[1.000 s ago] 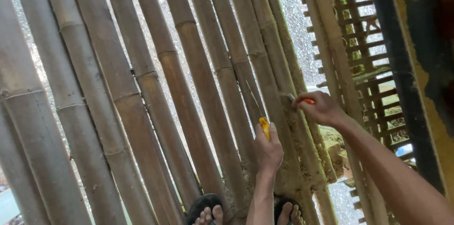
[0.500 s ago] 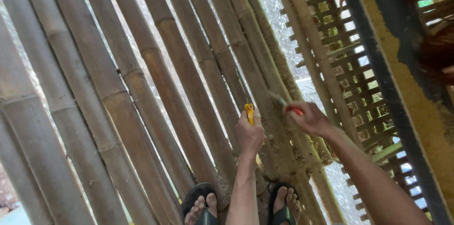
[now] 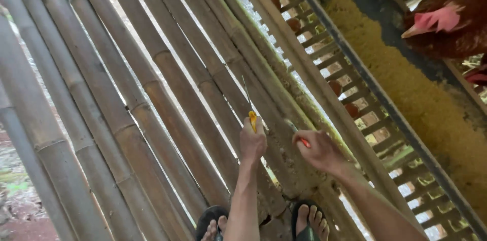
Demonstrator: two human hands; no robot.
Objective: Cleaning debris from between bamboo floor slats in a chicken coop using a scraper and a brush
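Observation:
I stand in dark sandals (image 3: 213, 219) on a walkway of long bamboo poles (image 3: 167, 84). My left hand (image 3: 252, 142) grips an orange-handled tool (image 3: 252, 119) whose thin metal blade points up along a pole. My right hand (image 3: 318, 150) holds a red-handled tool (image 3: 303, 141) with a short metal tip, close to the dirt-caked pole beside the slatted rack. The two hands are about a hand's width apart, both just above the bamboo.
A slatted bamboo rack (image 3: 324, 63) with brown eggs (image 3: 336, 88) runs along the right of the poles. Beyond it lies a trough of yellow feed (image 3: 406, 84), with a brown hen (image 3: 446, 23) at the top right. Ground shows through gaps at left.
The view has swung right, bringing the feed trough and the hen into sight. Both hands keep their tools and stay close together over the same poles.

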